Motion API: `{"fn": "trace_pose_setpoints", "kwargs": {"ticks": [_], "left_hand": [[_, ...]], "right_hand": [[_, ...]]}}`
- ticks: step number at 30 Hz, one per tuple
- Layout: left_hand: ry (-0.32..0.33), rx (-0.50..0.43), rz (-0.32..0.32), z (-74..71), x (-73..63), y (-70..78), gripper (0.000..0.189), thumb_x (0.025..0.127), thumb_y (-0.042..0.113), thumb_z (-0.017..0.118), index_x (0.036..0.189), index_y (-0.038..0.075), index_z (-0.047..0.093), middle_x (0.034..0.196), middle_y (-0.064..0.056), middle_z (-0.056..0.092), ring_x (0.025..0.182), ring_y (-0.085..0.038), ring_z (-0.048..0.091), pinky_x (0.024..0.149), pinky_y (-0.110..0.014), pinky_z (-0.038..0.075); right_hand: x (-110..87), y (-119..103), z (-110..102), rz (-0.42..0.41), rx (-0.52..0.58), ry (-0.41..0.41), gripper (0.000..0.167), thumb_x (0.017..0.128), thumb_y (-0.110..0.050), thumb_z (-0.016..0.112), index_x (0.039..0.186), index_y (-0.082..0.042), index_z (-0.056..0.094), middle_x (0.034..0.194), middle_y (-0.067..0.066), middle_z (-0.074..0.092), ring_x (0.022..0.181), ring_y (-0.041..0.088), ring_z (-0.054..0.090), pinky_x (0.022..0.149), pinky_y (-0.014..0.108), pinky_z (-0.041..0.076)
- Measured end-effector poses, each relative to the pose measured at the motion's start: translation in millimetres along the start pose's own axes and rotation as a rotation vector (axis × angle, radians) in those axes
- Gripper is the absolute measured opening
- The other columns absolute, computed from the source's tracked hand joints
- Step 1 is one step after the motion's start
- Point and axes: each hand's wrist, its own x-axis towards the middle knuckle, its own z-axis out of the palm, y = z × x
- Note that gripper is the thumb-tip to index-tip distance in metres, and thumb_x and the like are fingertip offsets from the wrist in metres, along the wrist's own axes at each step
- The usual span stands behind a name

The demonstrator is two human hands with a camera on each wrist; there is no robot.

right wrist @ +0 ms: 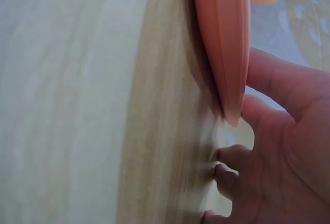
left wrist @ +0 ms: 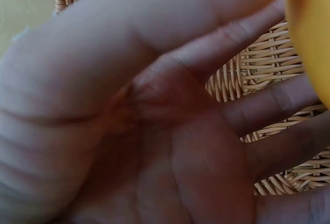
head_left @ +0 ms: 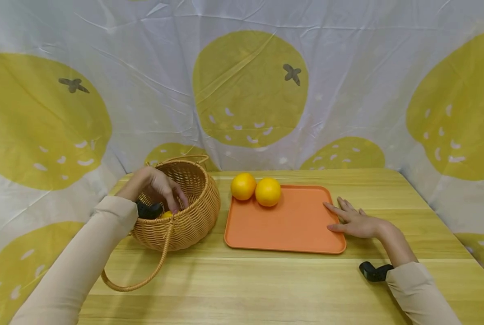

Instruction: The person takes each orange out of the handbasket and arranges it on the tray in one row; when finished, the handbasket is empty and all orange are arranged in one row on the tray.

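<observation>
On the left stands a wicker basket [head_left: 199, 221], with my left hand [head_left: 162, 188] reaching down inside it. An orange [left wrist: 315, 33] lies between my left thumb and fingers at the right of the left wrist view; the head view shows only a sliver of it behind the rim. My right hand [head_left: 360, 224] rests at the right edge of an orange-coloured tray [head_left: 295, 225], fingers spread. Its thumb and forefinger touch the tray's rim, while other fingertips come down on the table. Two oranges [head_left: 268, 192] sit side by side at the tray's back left corner.
One basket handle [head_left: 160, 266] hangs down over the front onto the wooden table [head_left: 266, 284]; the other handle [head_left: 185, 156] stands at the back. A cloth [head_left: 152, 90] printed with big yellow fruit hangs behind and along both sides.
</observation>
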Motion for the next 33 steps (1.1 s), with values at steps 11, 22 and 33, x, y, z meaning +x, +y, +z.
{"fn": "trace_pose_setpoints", "kwargs": {"ticks": [11,22,33], "left_hand": [[-0.084,-0.024,0.084,-2.1,6.7,-3.1,0.031,0.096,-0.003,0.065,0.121,0.015,0.069,0.111,0.003,0.066,0.106,-0.012,0.06,0.1,-0.03,0.048],[-0.147,-0.025,0.122,-1.4,8.0,-3.9,0.047,0.091,-0.013,0.065,0.133,0.009,0.062,0.114,0.001,0.069,0.101,-0.011,0.064,0.086,-0.026,0.055],[0.051,0.068,0.246,-5.6,4.2,-1.4,0.05,0.095,0.007,0.072,0.143,0.007,0.057,0.127,-0.008,0.061,0.107,-0.018,0.062,0.09,-0.034,0.057]], "right_hand": [[1.1,5.9,2.6,-0.017,0.024,0.017,0.087,0.103,-0.047,0.059,0.167,-0.009,0.014,0.166,0.036,-0.017,0.152,0.055,-0.02,0.111,0.079,-0.015],[1.4,0.2,2.1,-0.001,-0.001,0.005,0.087,0.103,-0.045,0.061,0.166,-0.005,0.015,0.166,0.036,-0.016,0.153,0.056,-0.018,0.113,0.078,-0.014],[2.3,10.5,3.1,-0.037,0.014,0.024,0.09,0.102,-0.05,0.06,0.167,-0.008,0.014,0.165,0.037,-0.018,0.152,0.055,-0.021,0.11,0.079,-0.016]]}}
